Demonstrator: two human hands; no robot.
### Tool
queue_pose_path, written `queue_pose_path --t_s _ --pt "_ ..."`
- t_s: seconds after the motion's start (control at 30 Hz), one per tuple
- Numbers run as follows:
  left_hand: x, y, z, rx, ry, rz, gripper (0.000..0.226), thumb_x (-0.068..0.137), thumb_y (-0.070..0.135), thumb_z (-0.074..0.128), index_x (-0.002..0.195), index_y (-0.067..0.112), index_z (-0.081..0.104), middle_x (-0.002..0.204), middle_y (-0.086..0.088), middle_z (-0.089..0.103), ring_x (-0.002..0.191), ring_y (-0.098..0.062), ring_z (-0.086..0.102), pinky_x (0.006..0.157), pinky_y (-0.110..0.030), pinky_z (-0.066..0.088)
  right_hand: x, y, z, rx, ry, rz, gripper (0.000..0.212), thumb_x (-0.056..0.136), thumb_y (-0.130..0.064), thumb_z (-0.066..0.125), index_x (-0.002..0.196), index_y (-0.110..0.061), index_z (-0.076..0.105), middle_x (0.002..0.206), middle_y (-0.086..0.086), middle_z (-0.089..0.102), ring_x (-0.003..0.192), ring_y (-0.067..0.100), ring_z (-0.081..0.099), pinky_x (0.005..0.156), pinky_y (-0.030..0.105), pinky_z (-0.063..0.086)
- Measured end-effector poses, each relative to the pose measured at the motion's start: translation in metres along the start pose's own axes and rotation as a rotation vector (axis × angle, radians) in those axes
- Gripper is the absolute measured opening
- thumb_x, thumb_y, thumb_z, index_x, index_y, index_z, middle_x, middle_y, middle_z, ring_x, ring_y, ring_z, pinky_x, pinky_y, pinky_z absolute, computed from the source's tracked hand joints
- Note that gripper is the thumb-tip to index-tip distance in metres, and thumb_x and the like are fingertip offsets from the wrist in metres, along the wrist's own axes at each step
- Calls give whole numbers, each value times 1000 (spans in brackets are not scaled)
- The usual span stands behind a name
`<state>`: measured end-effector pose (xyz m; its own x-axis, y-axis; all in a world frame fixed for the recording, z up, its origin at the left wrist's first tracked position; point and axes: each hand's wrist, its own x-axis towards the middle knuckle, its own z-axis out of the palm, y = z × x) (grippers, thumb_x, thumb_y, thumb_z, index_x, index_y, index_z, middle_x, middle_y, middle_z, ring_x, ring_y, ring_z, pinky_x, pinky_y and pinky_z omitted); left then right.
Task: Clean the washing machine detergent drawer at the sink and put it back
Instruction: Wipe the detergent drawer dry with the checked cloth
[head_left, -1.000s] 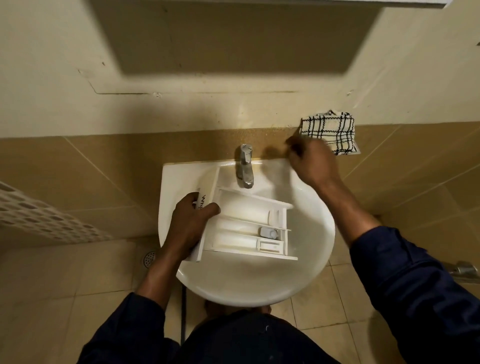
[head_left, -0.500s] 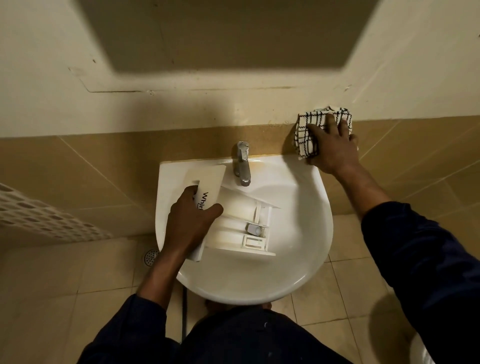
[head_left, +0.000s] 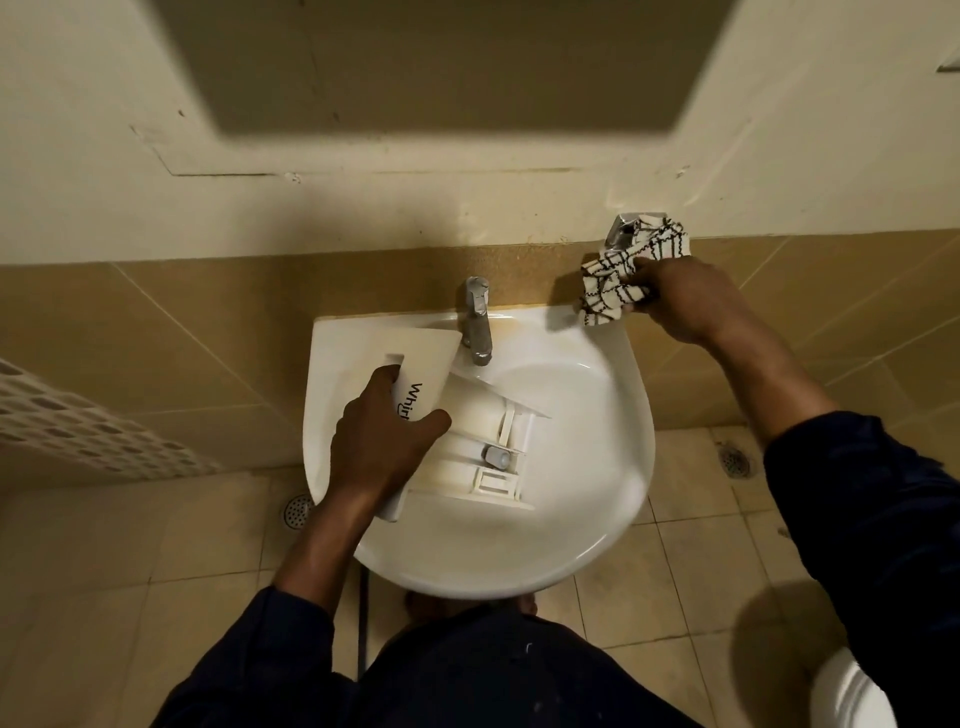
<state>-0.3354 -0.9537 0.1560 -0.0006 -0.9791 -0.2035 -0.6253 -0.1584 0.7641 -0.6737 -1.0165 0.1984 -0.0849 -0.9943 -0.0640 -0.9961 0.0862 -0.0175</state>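
Note:
The white detergent drawer (head_left: 483, 441) lies tilted in the white sink (head_left: 582, 519), its front panel raised toward the left rim and its compartments facing right. My left hand (head_left: 382, 441) grips that front panel, thumb over its edge. Up at the wall to the right of the sink, my right hand (head_left: 685, 299) clutches a bunched white cloth with black checks (head_left: 618, 280), which still partly hangs on a metal wall holder (head_left: 621, 231).
A metal tap (head_left: 478, 322) stands at the back of the sink, just above the drawer. Tiled wall runs behind. A white perforated basket (head_left: 78, 426) is at the left, floor drains (head_left: 298, 512) sit below, and a white toilet rim (head_left: 852, 696) shows bottom right.
My right hand reached up to the checked cloth, closed on it and is pulling it off the holder. My left hand tipped the drawer so its front panel rose.

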Motion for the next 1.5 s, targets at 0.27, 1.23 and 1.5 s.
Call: queue_pose_path --t_s 0.27,1.23,1.5 --pt "-3 -9 4 -196 -4 -9 38 73 30 72 103 28 48 85 20 55 75 0 55 62 -23 44 -39 -19 -20 767 423 66 25 92 -24 56 112 -13 64 104 7 71 95 20 66 80 38 54" --pt "-8 -49 5 -739 -123 -222 46 62 17 56 106 11 67 91 -4 70 83 -23 66 64 -33 52 -118 -112 55 226 -472 -298 112 65 -45 81 152 -30 12 161 -6 11 148 19 1 120 43 11" --pt "-8 -56 5 -705 -156 -182 49 61 17 57 108 12 66 99 -12 68 91 -30 64 74 -44 54 -116 -103 58 187 -150 -494 57 84 -34 67 137 -27 50 137 -1 57 129 22 48 102 36 36"
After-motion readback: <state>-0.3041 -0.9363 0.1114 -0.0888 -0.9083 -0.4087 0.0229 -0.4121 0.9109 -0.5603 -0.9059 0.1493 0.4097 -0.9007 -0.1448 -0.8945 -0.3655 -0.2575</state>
